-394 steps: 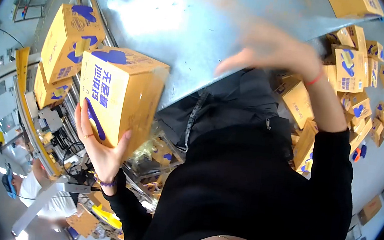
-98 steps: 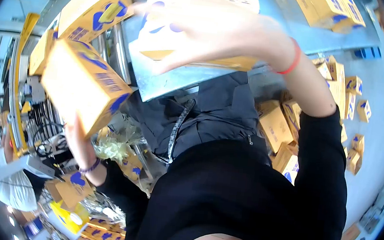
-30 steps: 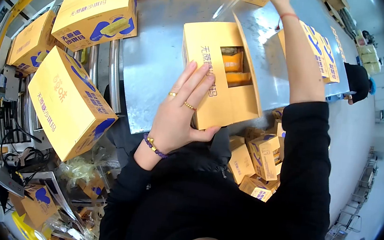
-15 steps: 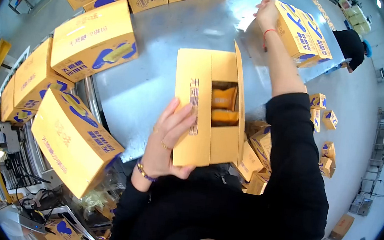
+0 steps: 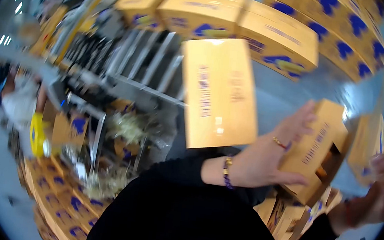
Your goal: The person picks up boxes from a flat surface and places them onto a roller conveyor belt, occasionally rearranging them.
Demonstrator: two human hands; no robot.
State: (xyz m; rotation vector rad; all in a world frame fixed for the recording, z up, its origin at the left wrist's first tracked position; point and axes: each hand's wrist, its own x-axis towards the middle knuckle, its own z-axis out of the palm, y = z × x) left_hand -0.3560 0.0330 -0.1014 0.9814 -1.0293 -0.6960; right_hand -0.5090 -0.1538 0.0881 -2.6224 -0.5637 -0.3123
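My left hand, with a beaded bracelet at the wrist, lies along the left side of a yellow carton. Its fingers and thumb are spread over the edge of that box. An opening in the carton's right side shows a bit of orange packaging inside. At the far right my right hand is smeared by motion, close to another yellow carton. Left of my left hand is a closed yellow carton with tape over its top and printing in two rows.
Closed cartons line the far side of the metal table, beside more stacked cartons. A roller conveyor runs at left, with crumpled clear plastic below it. Rows of cartons lie lower left. A person is beyond.
My view has swung left, bringing the conveyor and lower-left cartons into sight. My right hand has come away from the cartons at the table's far side. My left hand remains at the opened carton.
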